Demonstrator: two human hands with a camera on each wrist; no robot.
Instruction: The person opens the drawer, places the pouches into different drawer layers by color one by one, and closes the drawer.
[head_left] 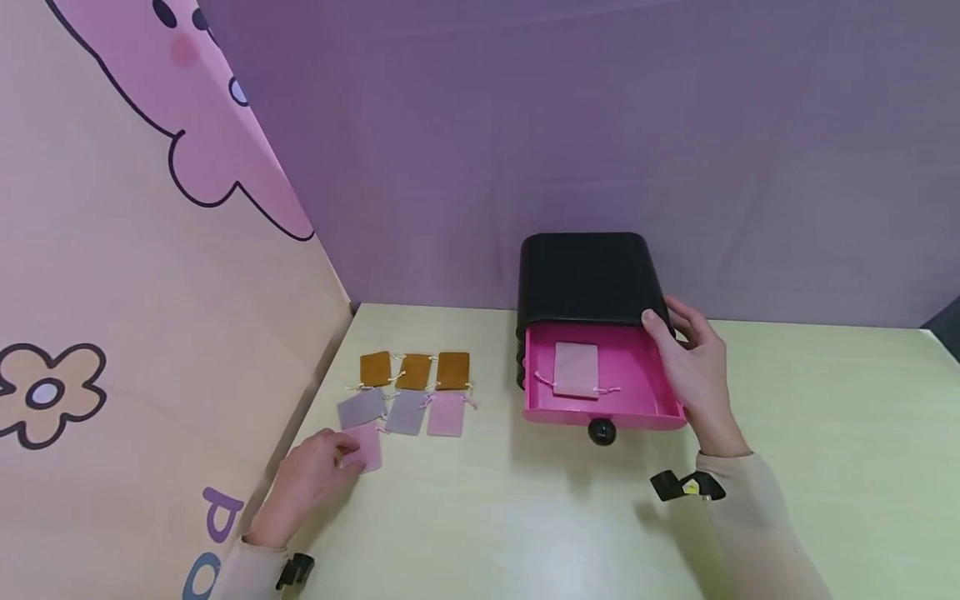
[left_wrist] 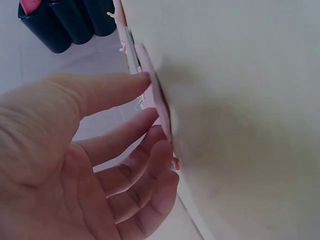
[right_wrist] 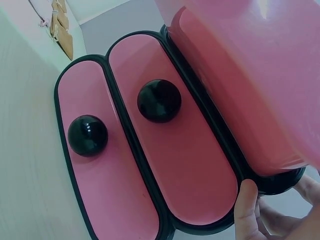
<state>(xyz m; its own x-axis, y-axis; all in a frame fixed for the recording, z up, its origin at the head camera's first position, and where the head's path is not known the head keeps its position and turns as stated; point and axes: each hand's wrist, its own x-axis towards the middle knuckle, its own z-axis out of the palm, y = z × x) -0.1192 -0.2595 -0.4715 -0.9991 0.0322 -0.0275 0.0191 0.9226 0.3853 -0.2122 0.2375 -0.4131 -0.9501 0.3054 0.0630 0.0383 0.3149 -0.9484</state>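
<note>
A pink drawstring pouch (head_left: 364, 446) lies at the near left of a group of small pouches. My left hand (head_left: 318, 471) is over its left side, with thumb and index fingertips at the pouch in the left wrist view and the other fingers loosely bent. On the right is a black cabinet (head_left: 588, 279) with pink drawers. Its top drawer (head_left: 637, 396) is pulled out and holds a pale pink pouch (head_left: 576, 370). My right hand (head_left: 693, 367) grips the cabinet's right side, thumb (right_wrist: 246, 200) on the black front edge and fingers round the side.
Three brown pouches (head_left: 453, 371) lie in the back row. Before them are two grey pouches (head_left: 407, 412) and another pink pouch (head_left: 446, 415). Two closed drawers with round black knobs (right_wrist: 159, 101) sit below the open one. A purple backdrop (head_left: 450, 167) stands behind the table.
</note>
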